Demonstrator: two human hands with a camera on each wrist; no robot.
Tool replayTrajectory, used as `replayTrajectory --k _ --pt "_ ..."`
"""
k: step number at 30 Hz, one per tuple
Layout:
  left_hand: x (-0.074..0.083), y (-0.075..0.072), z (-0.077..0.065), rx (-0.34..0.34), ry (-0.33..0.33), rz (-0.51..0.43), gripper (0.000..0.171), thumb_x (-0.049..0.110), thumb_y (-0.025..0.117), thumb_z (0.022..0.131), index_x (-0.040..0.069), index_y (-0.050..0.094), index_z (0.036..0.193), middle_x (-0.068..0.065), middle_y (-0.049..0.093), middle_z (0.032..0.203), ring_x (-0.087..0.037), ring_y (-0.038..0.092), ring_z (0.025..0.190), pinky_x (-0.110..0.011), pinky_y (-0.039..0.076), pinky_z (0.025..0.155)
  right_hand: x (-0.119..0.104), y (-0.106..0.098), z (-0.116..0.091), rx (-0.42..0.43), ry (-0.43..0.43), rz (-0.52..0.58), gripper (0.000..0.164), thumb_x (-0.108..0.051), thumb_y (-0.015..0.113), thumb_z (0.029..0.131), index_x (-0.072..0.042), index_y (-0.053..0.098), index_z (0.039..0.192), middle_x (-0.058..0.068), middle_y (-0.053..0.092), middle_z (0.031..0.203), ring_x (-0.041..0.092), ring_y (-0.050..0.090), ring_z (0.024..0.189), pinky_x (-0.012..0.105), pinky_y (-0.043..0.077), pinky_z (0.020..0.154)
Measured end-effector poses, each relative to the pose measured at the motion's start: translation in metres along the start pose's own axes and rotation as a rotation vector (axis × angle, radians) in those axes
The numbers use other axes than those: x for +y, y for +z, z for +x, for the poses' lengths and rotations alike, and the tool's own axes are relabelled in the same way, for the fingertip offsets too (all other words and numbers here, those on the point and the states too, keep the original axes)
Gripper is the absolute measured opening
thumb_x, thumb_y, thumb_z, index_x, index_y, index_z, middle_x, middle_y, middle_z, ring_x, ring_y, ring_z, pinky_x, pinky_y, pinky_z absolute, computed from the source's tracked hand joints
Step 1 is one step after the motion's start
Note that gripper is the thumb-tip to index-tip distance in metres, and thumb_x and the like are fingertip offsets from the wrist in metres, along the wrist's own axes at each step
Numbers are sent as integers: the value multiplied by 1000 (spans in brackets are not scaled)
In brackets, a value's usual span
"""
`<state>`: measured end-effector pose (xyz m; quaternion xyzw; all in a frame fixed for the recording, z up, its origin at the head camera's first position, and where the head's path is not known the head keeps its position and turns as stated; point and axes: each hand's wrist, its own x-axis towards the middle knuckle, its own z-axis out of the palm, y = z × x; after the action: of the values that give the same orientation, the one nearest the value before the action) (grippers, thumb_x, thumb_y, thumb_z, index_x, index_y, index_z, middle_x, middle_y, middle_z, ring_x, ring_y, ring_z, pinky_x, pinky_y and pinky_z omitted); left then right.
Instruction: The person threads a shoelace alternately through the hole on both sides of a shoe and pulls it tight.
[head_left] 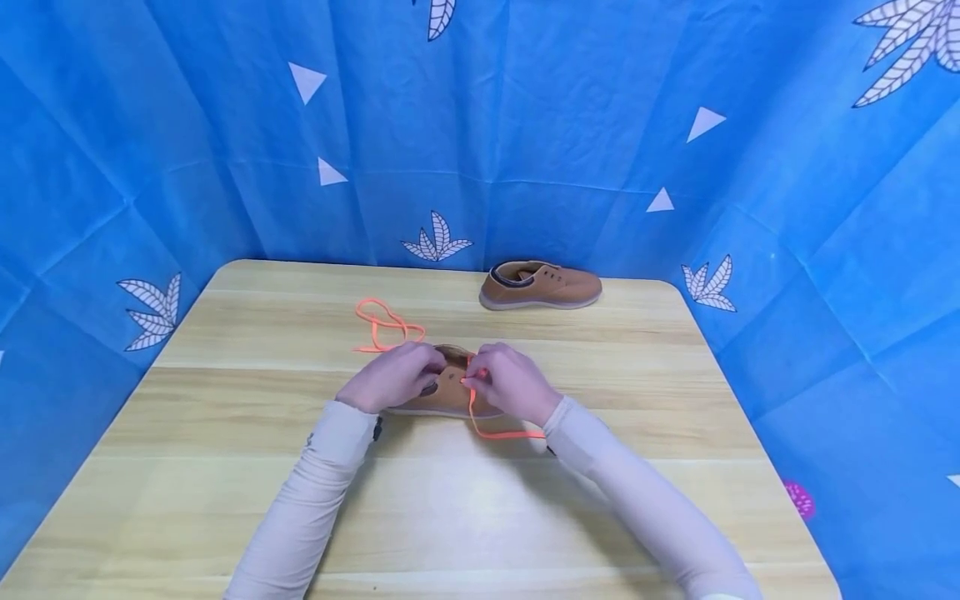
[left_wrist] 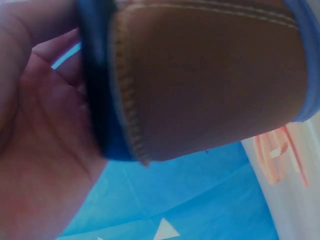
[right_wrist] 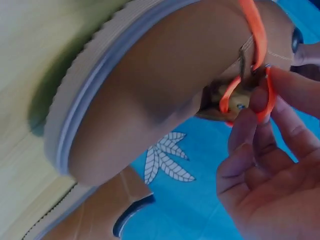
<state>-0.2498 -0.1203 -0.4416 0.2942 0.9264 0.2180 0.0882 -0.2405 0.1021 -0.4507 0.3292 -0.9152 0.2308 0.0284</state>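
A brown shoe [head_left: 448, 400] with a pale sole lies between both hands, its toe to the right. My left hand [head_left: 393, 377] grips its dark-lined collar near the heel; the left wrist view shows the palm [left_wrist: 47, 135] beside that collar. Over the lacing area, my right hand [head_left: 517, 383] pinches an orange shoelace [right_wrist: 257, 35] between thumb and fingers. Up close in the right wrist view, the lace passes through eyelets and loops across the shoe's opening, with the fingertips [right_wrist: 259, 99] right at an eyelet. One lace end trails below my right hand.
A matching brown shoe [head_left: 551, 289] without a visible lace stands at the table's back edge. Loose orange lace [head_left: 375, 321] lies coiled behind my left hand. The wooden table [head_left: 450, 533] is bordered by blue patterned cloth [head_left: 480, 108] at the back and sides.
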Motion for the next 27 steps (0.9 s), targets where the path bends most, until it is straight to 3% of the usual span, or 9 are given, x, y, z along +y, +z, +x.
replayTrajectory --k 3,5,10,13,16,19,21,24,27 --pt "-1 1 3 -9 8 6 20 2 67 97 12 69 79 2 55 68 -12 51 62 -24 44 61 0 0 1 0 -45 -25 4 -15 79 92 -14 79 88 -2 71 86 15 59 83 28 54 76" --pt "-1 2 3 0 7 21 23 0 66 96 13 65 77 2 53 68 -12 50 62 -24 43 61 2 3 -1 33 -93 -102 3 -14 79 92 -16 79 90 -3 70 88 15 59 83 29 53 76" --pt "4 2 1 42 5 89 20 -1 64 97 13 60 84 2 55 74 -13 52 69 -25 45 65 8 10 -9 149 -188 -237 4 -17 81 90 -18 81 94 -6 68 89 14 59 81 26 51 71" --pt "5 0 -2 62 3 107 17 1 66 97 14 60 88 2 57 75 -14 53 68 -26 45 62 10 13 -12 200 -209 -181 7 -15 83 88 -16 81 95 -5 69 92 13 62 85 25 55 75" --pt "3 -3 -4 78 -8 90 11 6 69 97 15 66 92 3 62 78 -13 55 69 -26 47 64 15 12 -15 212 -180 -55 17 -12 82 88 -12 79 105 0 70 106 16 66 99 29 59 89" --pt "1 -7 -5 106 -16 40 2 13 72 97 15 74 97 3 69 84 -12 58 73 -28 51 68 25 7 -23 179 -83 78 33 -12 78 92 -9 71 124 5 65 126 21 63 120 37 54 106" --pt "0 -10 -4 136 -20 -11 7 16 72 98 13 76 102 1 72 90 -12 60 75 -29 54 70 36 4 -31 125 3 143 46 -13 75 93 -8 62 137 7 60 138 24 56 132 43 48 114" --pt "-2 -12 -3 185 -25 -75 14 17 69 100 9 77 108 -2 74 95 -13 60 74 -29 54 68 52 2 -39 -2 97 175 64 -14 75 92 -7 50 150 11 51 153 30 47 145 50 39 121" --pt "-7 -12 -2 239 -37 -132 17 13 64 102 6 76 113 -6 75 98 -13 57 69 -28 50 63 63 4 -43 -133 137 156 80 -18 81 87 -7 41 156 14 43 161 35 40 151 54 34 124"
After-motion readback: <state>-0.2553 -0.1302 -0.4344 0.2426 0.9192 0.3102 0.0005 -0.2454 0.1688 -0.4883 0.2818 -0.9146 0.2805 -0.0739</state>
